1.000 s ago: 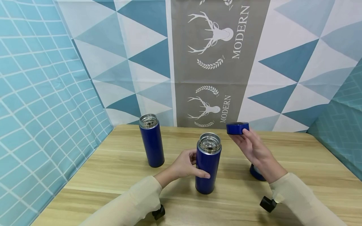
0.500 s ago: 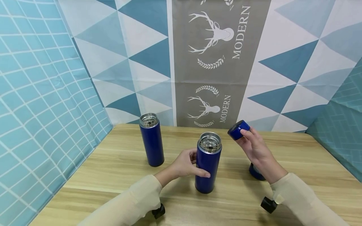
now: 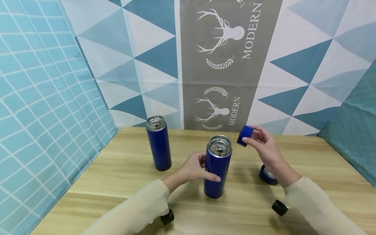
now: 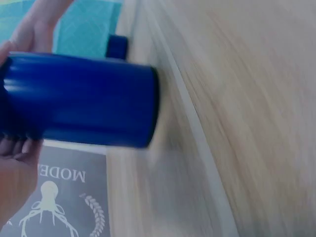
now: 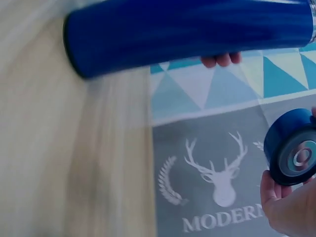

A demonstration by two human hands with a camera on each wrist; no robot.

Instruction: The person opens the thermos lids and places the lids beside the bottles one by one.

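My left hand point(image 3: 192, 168) grips a blue thermos flask point(image 3: 216, 171) around its body; the flask stands lidless, its steel mouth facing up. To its right, my right hand point(image 3: 268, 150) pinches a blue lid point(image 3: 245, 134) above the table, between thumb and fingers. The lid is tipped on its side, and in the right wrist view its dark underside with a silvery round centre point(image 5: 302, 157) shows. Farther back on the left, a second blue thermos flask point(image 3: 159, 147) stands lidless, away from both hands. Another blue lid point(image 3: 266, 176) lies on the table, partly behind my right wrist.
The wooden table point(image 3: 117, 176) ends at a patterned backdrop point(image 3: 217, 65) with deer heads. A light blue tiled cloth point(image 3: 44, 98) hangs at the left, a teal one point(image 3: 352, 130) at the right. Black wrist cameras point(image 3: 279, 208) hang below both sleeves.
My right hand has turned the lid from nearly level onto its side, its fingers now above it. The left hand still grips the flask in place. The head view has shifted slightly.
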